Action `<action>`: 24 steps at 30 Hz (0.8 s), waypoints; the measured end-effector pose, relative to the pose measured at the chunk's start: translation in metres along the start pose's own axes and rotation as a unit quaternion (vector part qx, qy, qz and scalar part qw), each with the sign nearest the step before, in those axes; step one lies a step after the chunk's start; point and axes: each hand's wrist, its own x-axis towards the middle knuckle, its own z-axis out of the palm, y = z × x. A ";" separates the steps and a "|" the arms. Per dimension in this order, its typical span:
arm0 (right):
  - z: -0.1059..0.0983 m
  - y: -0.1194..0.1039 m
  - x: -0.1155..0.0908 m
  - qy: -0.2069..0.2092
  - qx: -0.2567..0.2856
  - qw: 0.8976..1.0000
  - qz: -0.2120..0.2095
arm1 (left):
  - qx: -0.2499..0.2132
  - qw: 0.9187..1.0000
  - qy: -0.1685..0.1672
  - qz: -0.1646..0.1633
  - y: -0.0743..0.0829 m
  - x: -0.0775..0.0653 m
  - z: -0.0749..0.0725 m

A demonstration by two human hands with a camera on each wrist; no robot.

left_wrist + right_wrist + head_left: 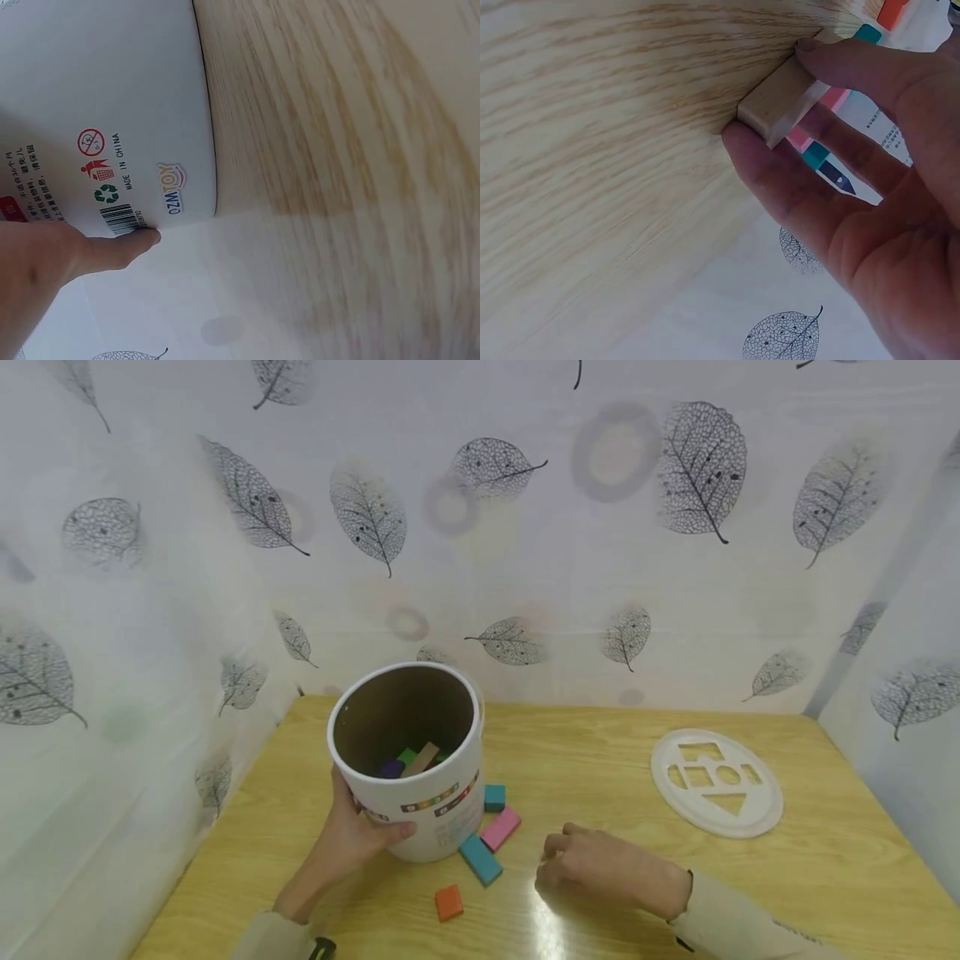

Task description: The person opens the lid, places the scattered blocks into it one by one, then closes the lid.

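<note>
One white bucket [442, 822] shows centre-left — left hand [351, 839] curled round it. Low, right of centre, the right hand [600, 866] pinches a wooden block [780, 101].

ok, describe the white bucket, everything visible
The white bucket is round and open-topped, brown inside, its wall printed with labels, a barcode and MADE IN CHINA; material could be card or plastic. It stands seemingly upright on the table, with green, purple and tan blocks inside. The left hand grips its side.
</note>
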 end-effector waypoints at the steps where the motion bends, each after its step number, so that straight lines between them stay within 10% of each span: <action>1: 0.000 0.000 0.000 0.001 0.000 1.000 0.002 | -0.001 1.000 0.001 0.000 0.000 0.000 0.000; 17: -0.002 -0.002 0.004 -0.020 0.033 0.999 0.037 | -0.008 1.000 -0.003 0.006 -0.003 0.003 -0.003; 24: -0.003 0.012 0.003 0.023 0.097 0.994 -0.045 | -0.016 1.000 -0.003 0.014 -0.005 0.002 -0.002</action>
